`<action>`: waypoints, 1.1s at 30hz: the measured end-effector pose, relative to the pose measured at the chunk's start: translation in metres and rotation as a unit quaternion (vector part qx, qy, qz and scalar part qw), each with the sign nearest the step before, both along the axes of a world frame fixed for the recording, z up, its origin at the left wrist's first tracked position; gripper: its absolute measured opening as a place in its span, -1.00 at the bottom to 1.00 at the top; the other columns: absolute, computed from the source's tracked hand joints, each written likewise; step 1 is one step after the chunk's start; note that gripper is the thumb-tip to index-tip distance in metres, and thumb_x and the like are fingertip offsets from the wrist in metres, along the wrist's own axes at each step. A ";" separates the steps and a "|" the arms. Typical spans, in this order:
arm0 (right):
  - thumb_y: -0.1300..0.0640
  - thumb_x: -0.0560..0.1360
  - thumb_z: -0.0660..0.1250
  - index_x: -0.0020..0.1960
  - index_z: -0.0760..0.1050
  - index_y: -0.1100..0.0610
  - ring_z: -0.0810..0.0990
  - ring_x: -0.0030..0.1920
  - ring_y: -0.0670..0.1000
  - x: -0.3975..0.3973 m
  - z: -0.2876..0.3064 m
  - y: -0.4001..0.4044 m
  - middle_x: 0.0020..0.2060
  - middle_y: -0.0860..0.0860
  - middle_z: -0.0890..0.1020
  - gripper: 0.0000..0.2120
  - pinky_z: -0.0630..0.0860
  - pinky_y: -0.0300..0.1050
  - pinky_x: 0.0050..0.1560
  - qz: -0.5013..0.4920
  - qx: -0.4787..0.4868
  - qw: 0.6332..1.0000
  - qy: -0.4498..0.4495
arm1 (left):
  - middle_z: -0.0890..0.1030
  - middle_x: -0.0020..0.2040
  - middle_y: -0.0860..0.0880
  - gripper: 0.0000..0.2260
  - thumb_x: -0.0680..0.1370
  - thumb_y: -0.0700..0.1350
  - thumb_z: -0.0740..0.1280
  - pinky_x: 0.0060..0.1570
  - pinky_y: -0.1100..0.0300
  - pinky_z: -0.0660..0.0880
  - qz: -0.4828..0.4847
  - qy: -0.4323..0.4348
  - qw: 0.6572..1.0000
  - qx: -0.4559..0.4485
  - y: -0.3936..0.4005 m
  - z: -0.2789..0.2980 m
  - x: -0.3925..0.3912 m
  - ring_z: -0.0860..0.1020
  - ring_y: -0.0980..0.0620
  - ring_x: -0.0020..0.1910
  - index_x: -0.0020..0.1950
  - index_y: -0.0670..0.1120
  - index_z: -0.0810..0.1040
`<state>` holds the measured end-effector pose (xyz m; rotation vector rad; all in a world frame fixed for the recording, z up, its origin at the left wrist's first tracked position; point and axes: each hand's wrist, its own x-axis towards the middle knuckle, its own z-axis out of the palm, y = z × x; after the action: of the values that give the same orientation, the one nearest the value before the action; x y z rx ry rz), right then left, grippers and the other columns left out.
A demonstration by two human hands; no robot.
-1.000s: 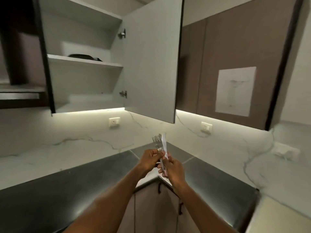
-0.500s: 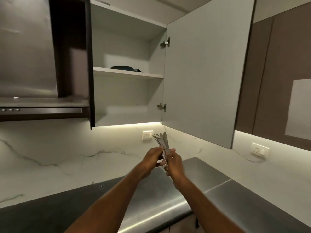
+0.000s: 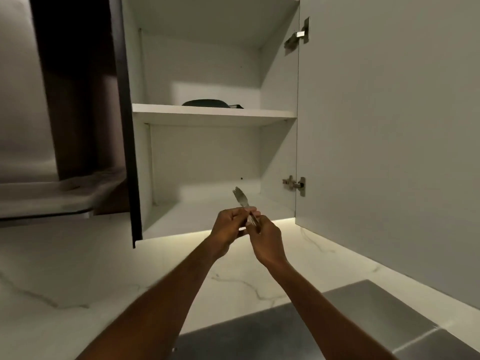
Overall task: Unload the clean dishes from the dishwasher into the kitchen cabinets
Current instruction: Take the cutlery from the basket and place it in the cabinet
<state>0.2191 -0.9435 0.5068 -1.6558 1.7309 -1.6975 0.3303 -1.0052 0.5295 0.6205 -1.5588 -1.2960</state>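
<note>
Both hands are holding the cutlery (image 3: 243,201) before the open cabinet (image 3: 207,162), below its lower shelf. The left hand (image 3: 228,229) and right hand (image 3: 267,239) are curling their fingers around the handles, tines pointing up. A dark dish (image 3: 205,102) is sitting on the upper shelf.

Both hands, left hand (image 3: 228,226) and right hand (image 3: 267,236), around blurred cutlery (image 3: 244,201), perhaps forks, before the open cabinet (image 3: 215,114).

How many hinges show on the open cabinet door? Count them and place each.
2. The upper hinge sits near the door's top edge; the lower hinge is near its bottom, level with the cutlery. None appears hidden.
</note>
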 end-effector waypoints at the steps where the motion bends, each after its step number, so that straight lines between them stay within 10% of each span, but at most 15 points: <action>1: 0.09 0.71 0.26 0.26 0.58 0.22 0.68 0.03 0.13 -0.002 0.006 -0.018 0.03 0.11 0.72 -0.75 0.58 0.04 0.08 -0.015 -0.003 1.000 0.025 | 0.75 0.11 -0.03 -0.79 0.70 -0.01 0.31 -0.02 0.24 0.64 0.009 0.000 1.000 -0.008 -0.016 0.008 -0.006 0.72 0.03 0.14 0.19 -0.04 0.71; 11: -0.02 0.66 0.28 -0.18 0.56 0.16 0.45 -0.42 0.02 -0.014 0.078 -0.157 -0.36 0.05 0.52 -0.68 0.36 -0.11 -0.34 0.103 0.056 0.990 -0.074 | 0.74 0.16 0.05 -0.74 0.70 0.02 0.30 0.00 0.28 0.58 0.018 0.024 0.999 0.023 -0.153 0.059 -0.005 0.69 0.19 0.05 0.27 -0.05 0.68; 22: 0.04 0.69 0.25 0.01 0.61 0.26 0.36 -0.49 -0.06 -0.026 0.086 -0.219 -0.37 0.02 0.50 -0.69 0.29 -0.20 -0.46 0.103 0.103 0.989 0.011 | 0.65 -0.30 0.01 -0.76 0.69 -0.13 0.30 -0.24 0.22 0.57 0.067 0.143 0.980 0.118 -0.225 0.082 -0.032 0.68 0.08 -0.26 -0.17 -0.09 0.59; 33: 0.20 0.61 0.31 -0.01 0.52 0.11 0.17 -0.52 -0.11 -0.051 0.078 -0.224 -0.48 -0.08 0.30 -0.96 0.11 -0.28 -0.51 0.223 0.196 0.928 -0.224 | 0.40 -0.48 0.00 -0.66 0.73 -0.21 0.17 -0.36 0.20 0.43 0.089 0.327 0.914 0.222 -0.239 0.092 -0.060 0.38 0.08 -0.55 -0.26 -0.13 0.39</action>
<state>0.1683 -1.1676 0.5849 -1.2341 1.2500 -1.2804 0.2700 -1.2446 0.6220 0.5108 -0.6487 -1.5223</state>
